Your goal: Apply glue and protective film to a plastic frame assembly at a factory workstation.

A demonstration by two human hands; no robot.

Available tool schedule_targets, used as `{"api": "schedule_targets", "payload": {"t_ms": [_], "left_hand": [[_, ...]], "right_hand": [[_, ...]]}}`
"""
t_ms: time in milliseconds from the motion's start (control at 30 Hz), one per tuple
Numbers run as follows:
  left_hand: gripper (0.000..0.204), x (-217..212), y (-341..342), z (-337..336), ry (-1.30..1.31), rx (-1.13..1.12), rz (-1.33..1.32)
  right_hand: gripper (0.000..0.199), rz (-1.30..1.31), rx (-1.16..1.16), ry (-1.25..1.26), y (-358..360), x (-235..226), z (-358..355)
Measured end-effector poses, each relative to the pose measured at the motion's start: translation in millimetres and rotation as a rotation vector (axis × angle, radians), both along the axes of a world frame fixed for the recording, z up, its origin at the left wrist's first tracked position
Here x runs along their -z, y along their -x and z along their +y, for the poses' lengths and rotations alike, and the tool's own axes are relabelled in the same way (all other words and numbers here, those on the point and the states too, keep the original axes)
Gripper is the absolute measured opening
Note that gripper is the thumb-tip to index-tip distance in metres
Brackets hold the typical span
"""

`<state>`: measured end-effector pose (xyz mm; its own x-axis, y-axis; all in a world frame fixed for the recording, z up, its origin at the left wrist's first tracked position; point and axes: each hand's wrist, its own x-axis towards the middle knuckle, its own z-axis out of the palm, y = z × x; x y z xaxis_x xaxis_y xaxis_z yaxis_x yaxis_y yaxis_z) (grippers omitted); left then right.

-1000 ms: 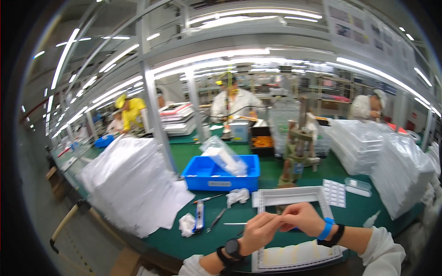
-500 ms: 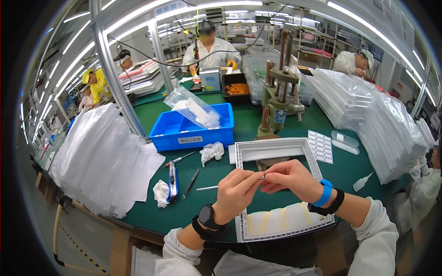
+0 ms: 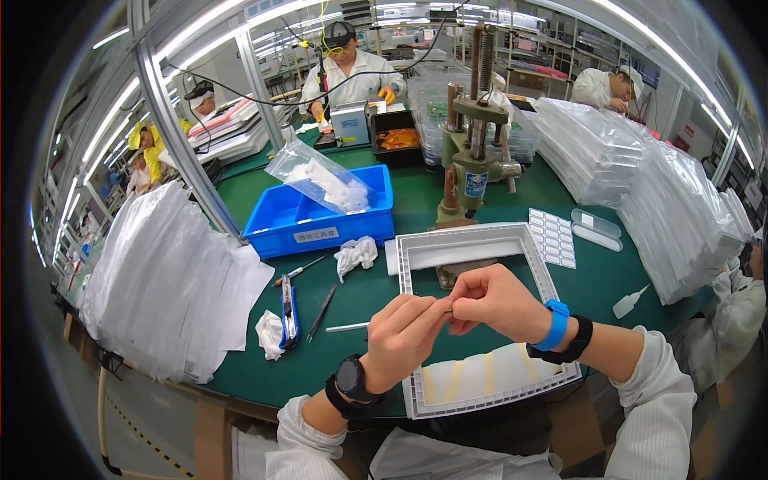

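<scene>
Above a white rectangular plastic frame (image 3: 410, 392), my left hand (image 3: 404, 332) and my right hand (image 3: 496, 302) meet fingertip to fingertip. Both are closed in a pinch around a small thing, mostly covered by the fingers. A thin white stick (image 3: 346, 326) sticks out to the left from behind my left hand; whether that hand holds it, I cannot tell. The frame has ribbed edges, and white padding with yellowish strips (image 3: 480, 376) lies along its near side. Through its opening shows part of a green hand press (image 3: 472, 172), which stands behind the frame.
Left of my hands lie a blue utility knife (image 3: 289, 312), tweezers (image 3: 322, 312), a screwdriver (image 3: 298, 270) and crumpled tissues (image 3: 356, 256). Behind them is a blue bin (image 3: 320, 234). Wrapped stacks (image 3: 680, 216) and a label sheet (image 3: 552, 238) are right. A co-worker (image 3: 348, 76) works opposite.
The whole view has shifted slightly, so things appear a little further left. Both hands keep their pinch over the frame, with the fingertips still together.
</scene>
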<state>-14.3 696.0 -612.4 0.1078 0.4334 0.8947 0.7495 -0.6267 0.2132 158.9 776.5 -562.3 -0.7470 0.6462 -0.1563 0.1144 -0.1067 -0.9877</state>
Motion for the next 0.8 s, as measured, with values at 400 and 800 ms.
{"api": "schedule_targets", "payload": {"t_ms": [400,800], "left_hand": [[0.018,-1.7,16.6,5.0,0.241,-0.015,-0.286],[0.012,34.6,38.6,32.5,0.48,-0.009,-0.249]], "right_hand": [[0.025,-0.089,0.058,-0.048,-28.5,22.2,53.5],[0.024,-0.315,0.305,-0.796,6.3,59.4,163.5]]}}
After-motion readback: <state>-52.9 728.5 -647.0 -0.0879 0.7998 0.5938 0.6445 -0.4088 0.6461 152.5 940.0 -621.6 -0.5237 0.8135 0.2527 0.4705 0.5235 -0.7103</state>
